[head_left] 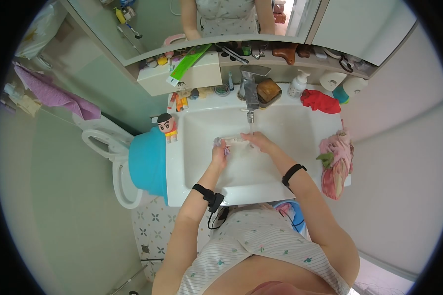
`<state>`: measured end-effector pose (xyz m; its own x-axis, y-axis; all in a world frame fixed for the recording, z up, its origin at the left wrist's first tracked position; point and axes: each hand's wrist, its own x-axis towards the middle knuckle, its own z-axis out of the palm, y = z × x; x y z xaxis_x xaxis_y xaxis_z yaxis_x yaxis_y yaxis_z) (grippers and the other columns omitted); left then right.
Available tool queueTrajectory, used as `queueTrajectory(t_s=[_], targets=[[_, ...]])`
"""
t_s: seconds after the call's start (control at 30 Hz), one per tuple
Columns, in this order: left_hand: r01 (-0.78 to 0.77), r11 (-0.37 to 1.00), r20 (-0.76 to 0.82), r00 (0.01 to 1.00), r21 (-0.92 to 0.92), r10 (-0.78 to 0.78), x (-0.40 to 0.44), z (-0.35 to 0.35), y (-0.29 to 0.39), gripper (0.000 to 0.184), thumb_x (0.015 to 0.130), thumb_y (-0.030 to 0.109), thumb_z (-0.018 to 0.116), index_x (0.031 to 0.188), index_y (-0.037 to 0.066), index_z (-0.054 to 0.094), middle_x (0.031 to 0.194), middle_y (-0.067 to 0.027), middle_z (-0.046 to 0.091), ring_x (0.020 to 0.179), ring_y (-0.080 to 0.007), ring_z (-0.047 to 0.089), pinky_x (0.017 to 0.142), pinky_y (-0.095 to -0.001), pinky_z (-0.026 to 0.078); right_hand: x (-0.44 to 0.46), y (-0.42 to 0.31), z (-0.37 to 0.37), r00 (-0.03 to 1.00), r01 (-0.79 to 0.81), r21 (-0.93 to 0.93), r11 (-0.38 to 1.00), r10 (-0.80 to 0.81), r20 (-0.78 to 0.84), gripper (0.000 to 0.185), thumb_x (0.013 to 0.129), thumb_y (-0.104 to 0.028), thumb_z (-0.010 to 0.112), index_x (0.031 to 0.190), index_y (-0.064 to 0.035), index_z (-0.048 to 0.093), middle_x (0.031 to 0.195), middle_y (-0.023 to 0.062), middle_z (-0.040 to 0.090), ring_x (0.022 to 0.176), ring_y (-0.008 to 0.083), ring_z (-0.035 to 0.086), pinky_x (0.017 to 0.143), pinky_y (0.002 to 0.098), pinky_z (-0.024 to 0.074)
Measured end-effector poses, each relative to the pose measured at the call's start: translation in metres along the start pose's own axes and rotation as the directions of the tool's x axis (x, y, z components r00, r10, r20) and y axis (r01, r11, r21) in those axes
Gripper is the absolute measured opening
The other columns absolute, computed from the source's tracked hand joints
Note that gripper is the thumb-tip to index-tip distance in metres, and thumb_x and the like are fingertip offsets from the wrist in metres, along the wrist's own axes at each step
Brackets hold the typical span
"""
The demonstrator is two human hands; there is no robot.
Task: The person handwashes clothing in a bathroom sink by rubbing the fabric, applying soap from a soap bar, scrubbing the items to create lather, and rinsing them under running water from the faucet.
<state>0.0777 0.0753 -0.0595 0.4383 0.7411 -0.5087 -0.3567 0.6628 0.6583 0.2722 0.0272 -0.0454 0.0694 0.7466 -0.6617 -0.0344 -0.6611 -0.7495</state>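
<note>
A small white and lilac cloth (235, 140) is stretched between my two hands over the sink (290, 162); its exact kind is hard to make out. At its left end, my left hand (220, 153) is closed around it, with lilac fabric showing by the fingers. My right hand (261, 141) grips the other end with fingers pressed together, just below the faucet (251, 101). Water appears to run from the spout onto the right fingers. Black straps circle both forearms.
A red cloth (321, 101), a pump bottle (298, 83) and a soap dish (269, 92) stand along the back rim. Pink garments (336, 160) lie on the right edge. A toy figure (168, 128) stands on the left rim, near a blue basin (147, 162).
</note>
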Motion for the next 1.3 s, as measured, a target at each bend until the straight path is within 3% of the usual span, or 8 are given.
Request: queueTrajectory(t_s=[0.13,0.2,0.43,0.63,0.77,0.93,1.1,1.3], targets=[[-0.032,0.995,0.057,0.998,-0.097,0.038,-0.007,0.008,0.007,0.015,0.094,0.021,0.045,0.100,0.008,0.048,0.083,-0.0031,0.054,0.068,-0.0140,0.054,0.054,-0.0255,0.045,-0.011,0.003,-0.002,0.996,0.061,-0.022,0.998,-0.059,0.067,0.041,0.082,-0.042,0.060,0.102,-0.0057,0.058,0.095,0.0039,0.058,0.071,0.0148,0.053,0.063,0.0281,0.0458],[0.045,0.990,0.106,0.994,-0.134,-0.031,-0.014,0.016,0.014,0.015,0.094,0.021,0.045,0.102,0.009,0.049,0.085,-0.0033,0.055,0.069,-0.0136,0.054,0.056,-0.0255,0.045,-0.025,-0.005,0.001,0.997,0.047,0.439,0.897,-0.071,0.040,0.040,0.085,-0.043,0.054,0.103,-0.0077,0.060,0.091,0.0048,0.060,0.076,0.0173,0.056,0.067,0.0307,0.0472],[0.114,0.990,0.213,0.972,-0.078,-0.095,-0.022,0.044,0.014,0.025,0.096,0.026,0.038,0.112,0.009,0.048,0.099,-0.0062,0.058,0.072,-0.0146,0.057,0.057,-0.0243,0.045,-0.024,0.003,0.008,0.900,-0.087,0.672,0.735,-0.232,0.370,0.048,0.085,-0.046,0.055,0.113,-0.0072,0.054,0.099,0.0063,0.060,0.087,0.0184,0.060,0.076,0.0339,0.0488],[0.316,0.946,0.110,0.940,0.076,-0.323,0.018,0.005,-0.019,0.036,0.098,0.031,0.031,0.106,0.002,0.050,0.091,-0.0084,0.060,0.069,-0.0140,0.058,0.050,-0.0230,0.043,0.018,0.011,-0.001,0.984,0.180,0.659,0.730,-0.126,-0.130,0.044,0.086,-0.040,0.057,0.107,-0.0010,0.055,0.092,0.0059,0.061,0.077,0.0155,0.059,0.067,0.0328,0.0481],[0.433,0.900,0.293,0.854,0.054,-0.429,0.026,0.004,-0.033,0.037,0.098,0.032,0.030,0.092,0.002,0.051,0.089,-0.0122,0.060,0.075,-0.0164,0.061,0.044,-0.0206,0.041,0.024,0.006,0.005,0.901,0.289,0.418,0.861,-0.097,-0.423,0.034,0.086,-0.034,0.056,0.089,-0.0004,0.061,0.075,0.0043,0.058,0.063,0.0135,0.052,0.056,0.0323,0.0422],[0.570,0.822,0.090,0.818,0.013,-0.569,0.015,0.070,-0.015,0.039,0.098,0.031,0.026,0.095,0.000,0.049,0.092,-0.0129,0.057,0.084,-0.0236,0.060,0.060,-0.0298,0.050,-0.004,-0.002,0.001,0.747,0.325,-0.132,0.936,-0.340,-0.572,0.030,0.083,-0.029,0.057,0.073,-0.0010,0.059,0.058,0.0085,0.051,0.052,0.0204,0.049,0.054,0.0340,0.0412],[0.471,0.880,0.196,0.858,0.063,-0.474,0.040,0.084,-0.018,0.030,0.095,0.020,0.028,0.103,0.000,0.048,0.098,-0.0128,0.054,0.091,-0.0284,0.057,0.069,-0.0417,0.052,-0.029,-0.006,0.004,0.531,0.607,-0.580,0.543,-0.820,-0.211,0.018,0.080,-0.019,0.058,0.076,-0.0016,0.056,0.078,0.0121,0.054,0.066,0.0287,0.054,0.061,0.0362,0.0442],[0.476,0.879,0.408,0.799,0.019,-0.441,0.069,0.074,-0.027,0.021,0.087,0.011,0.040,0.101,0.002,0.052,0.090,-0.0110,0.057,0.082,-0.0233,0.058,0.066,-0.0363,0.051,-0.081,-0.018,-0.010,0.585,0.727,-0.448,0.521,-0.811,0.006,0.020,0.077,-0.007,0.060,0.097,-0.0079,0.057,0.099,0.0082,0.049,0.093,0.0226,0.053,0.077,0.0367,0.0454]])
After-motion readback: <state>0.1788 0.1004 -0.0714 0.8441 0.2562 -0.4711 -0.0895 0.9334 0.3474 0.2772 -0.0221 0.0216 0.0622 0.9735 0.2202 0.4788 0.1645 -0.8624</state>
